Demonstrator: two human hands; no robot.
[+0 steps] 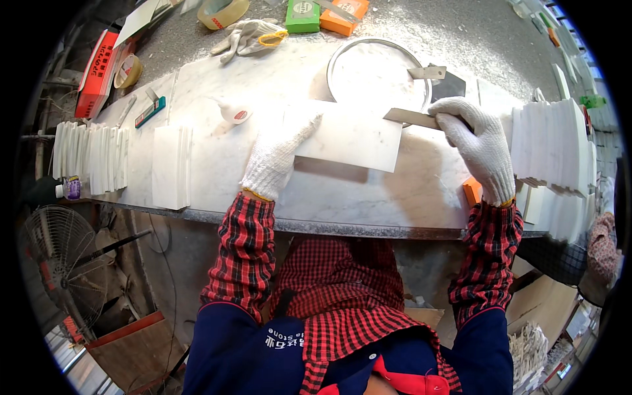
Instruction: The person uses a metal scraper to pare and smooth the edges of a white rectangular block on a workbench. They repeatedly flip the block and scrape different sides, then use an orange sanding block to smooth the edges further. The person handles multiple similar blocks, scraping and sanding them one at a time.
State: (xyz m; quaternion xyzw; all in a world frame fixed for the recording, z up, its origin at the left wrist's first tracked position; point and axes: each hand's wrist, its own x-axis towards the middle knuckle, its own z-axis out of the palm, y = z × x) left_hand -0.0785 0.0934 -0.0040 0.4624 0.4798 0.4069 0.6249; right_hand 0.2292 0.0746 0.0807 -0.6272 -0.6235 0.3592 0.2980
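My left hand (276, 155), in a white knitted glove, grips the left end of a white stone tile (359, 139). The tile is held above the table and casts a shadow below it. My right hand (479, 141), gloved alike, is closed around a flat metal scraper (409, 118). Its blade points left, over the tile's far right corner. Just beyond the tile is a round tin (331, 71) of white paste, with another metal blade (428, 72) across its right rim. A white squeeze bottle (235, 113) lies near my left hand.
Stone tiles stand in rows at the left (92, 158) and right (546, 145) of the marble table (342, 214). More tiles (172, 164) stand near my left forearm. Farther back are spare gloves (249, 38), tape (224, 12), and green (303, 16) and orange (339, 25) boxes.
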